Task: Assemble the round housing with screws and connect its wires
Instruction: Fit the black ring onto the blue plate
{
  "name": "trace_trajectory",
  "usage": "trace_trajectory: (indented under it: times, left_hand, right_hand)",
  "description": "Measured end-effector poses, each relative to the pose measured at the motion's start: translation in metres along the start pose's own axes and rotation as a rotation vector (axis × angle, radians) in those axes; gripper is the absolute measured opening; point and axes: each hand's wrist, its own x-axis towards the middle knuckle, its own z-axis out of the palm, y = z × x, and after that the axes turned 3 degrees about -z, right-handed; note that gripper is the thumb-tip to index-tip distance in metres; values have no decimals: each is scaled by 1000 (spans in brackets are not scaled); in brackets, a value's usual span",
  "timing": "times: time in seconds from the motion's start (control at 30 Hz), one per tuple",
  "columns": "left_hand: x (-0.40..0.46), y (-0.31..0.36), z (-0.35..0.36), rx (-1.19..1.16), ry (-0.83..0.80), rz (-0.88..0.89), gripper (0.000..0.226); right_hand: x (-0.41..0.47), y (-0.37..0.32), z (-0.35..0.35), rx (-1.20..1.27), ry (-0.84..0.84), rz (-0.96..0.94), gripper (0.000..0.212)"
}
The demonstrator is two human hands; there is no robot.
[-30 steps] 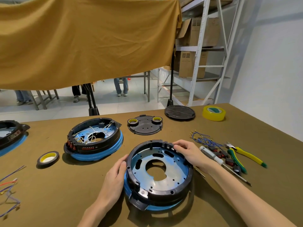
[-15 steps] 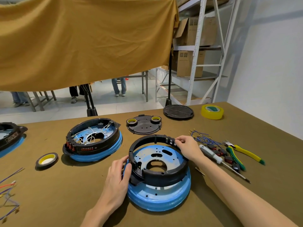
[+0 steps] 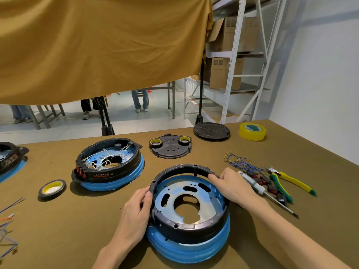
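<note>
Centrally, the black ring (image 3: 186, 200) of the round housing sits tilted on its blue base (image 3: 188, 251), far edge raised. Left hand (image 3: 134, 212), at the ring's 9 o'clock, curls thumb and fingers around the rim; right hand (image 3: 231, 186), at 2 o'clock, grips the raised far rim. Left to right across the table (image 3: 58, 239): loose wires (image 3: 7, 222) at the 9 o'clock edge; a tape roll (image 3: 52, 189); a wired housing (image 3: 108, 164) at 11 o'clock; a black cover plate (image 3: 170, 146) at 12 o'clock; a round lid (image 3: 211, 131); yellow tape (image 3: 252, 131). A screwdriver (image 3: 260, 188), blue wires (image 3: 239, 163) and pliers (image 3: 285, 181) lie just beside the right wrist at 3 o'clock.
</note>
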Motion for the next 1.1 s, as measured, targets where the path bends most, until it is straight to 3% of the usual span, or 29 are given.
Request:
trace_trajectory:
  times: [0.23,0.4,0.5,0.63,0.77,0.9,1.1]
  left_hand:
    - [-3,1,-1,-40,-7,-23,32]
    - [-2,-1,-9,-103,-36,-65,44]
    - [-2,-2,-12,-111,-96,-115,29]
    - [-4,2,-12,-86,-56,-99,60]
    - [-5,3,-10,-188,-5,-98,68]
    - [-5,5,-6,-154,65,-81,46]
    - [-6,11,0,-119,-38,-97,31]
  right_hand:
    - [-2,-5,-10,47,26,-57,56]
    - [1,-13,1,182,-35,-147,41]
    - [1,-9,11,217,-42,-144,32]
    - [5,-4,13,252,-72,-163,31]
    - [6,-1,5,318,-58,-193,24]
    - [2,4,-2,376,-25,-239,14]
    - [-1,5,9,246,-138,-189,21]
